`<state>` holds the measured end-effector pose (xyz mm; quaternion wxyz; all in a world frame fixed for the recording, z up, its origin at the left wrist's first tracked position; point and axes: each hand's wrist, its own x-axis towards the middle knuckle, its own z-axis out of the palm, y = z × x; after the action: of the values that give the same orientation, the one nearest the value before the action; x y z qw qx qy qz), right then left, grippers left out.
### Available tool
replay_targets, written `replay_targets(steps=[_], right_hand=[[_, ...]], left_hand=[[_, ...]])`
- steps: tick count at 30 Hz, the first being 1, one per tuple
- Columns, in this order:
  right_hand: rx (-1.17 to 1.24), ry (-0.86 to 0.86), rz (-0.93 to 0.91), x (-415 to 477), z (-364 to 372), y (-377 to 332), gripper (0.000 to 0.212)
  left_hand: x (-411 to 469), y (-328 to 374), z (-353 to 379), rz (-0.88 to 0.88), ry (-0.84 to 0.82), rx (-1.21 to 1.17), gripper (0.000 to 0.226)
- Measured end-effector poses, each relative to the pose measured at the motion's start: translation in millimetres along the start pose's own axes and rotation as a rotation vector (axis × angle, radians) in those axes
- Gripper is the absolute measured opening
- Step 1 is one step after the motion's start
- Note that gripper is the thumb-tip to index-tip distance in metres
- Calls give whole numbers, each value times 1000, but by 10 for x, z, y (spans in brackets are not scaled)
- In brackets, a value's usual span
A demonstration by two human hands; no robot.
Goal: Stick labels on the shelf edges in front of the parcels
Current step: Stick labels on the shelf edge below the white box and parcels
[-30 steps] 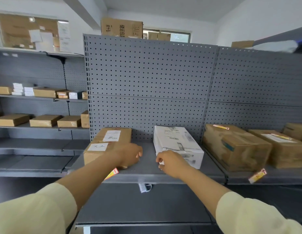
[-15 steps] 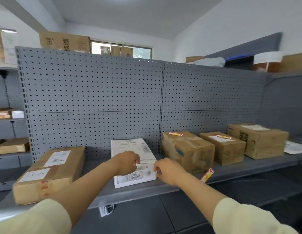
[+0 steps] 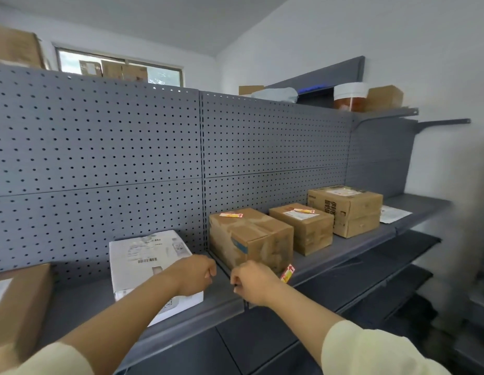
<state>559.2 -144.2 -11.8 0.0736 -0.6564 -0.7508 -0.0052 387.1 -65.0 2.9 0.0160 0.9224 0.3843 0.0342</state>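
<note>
A white parcel [image 3: 143,263] lies on the grey shelf, whose front edge [image 3: 186,322] runs across below my hands. Right of it stand three brown boxes: the nearest [image 3: 251,239], a middle one [image 3: 303,228] and a far one [image 3: 346,209]. A red and yellow label [image 3: 287,273] sticks up from the shelf edge in front of the nearest brown box. My left hand [image 3: 195,274] hovers over the white parcel's right front corner, fingers curled. My right hand [image 3: 251,282] is at the shelf edge just left of that label, fingers pinched; nothing shows between them.
Another brown box [image 3: 16,307] sits at the far left. A grey pegboard [image 3: 127,158] backs the shelf. A white envelope [image 3: 393,213] lies at the shelf's right end. Lower shelves [image 3: 384,269] jut out on the right. A jar [image 3: 350,96] stands up top.
The view has swung right along the shelf. Both hands have moved right, from the left brown box and the white parcel to the gap between the white parcel and the nearest brown box.
</note>
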Motion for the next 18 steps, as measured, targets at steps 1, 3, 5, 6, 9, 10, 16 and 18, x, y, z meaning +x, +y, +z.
replay_targets(steps=[1,3,5,6,9,10,16,18], right_hand=[[3,2,12,8,-4,23,22],[1,6,28,9,7,82,23],[-2,7,47,-5,-1,136,23],[-6,7,55,-22,-13,169,24],[-2,-7,74,-64,-58,335,23],[0,-17,78,-72,-69,402,23],[3,-53,83,-48,-117,899,21],[12,-71,82,-25,-126,1107,19]], left_hand=[[44,-5,7,10,-9,-1,29],[117,6,25,17,-42,-2,29],[210,13,57,25,-54,-4,29],[250,29,62,30,-56,-9,29],[378,133,62,49,-53,-17,27],[417,180,67,52,-54,-25,27],[646,484,124,16,-38,-102,27],[735,614,145,-9,-50,-101,21]])
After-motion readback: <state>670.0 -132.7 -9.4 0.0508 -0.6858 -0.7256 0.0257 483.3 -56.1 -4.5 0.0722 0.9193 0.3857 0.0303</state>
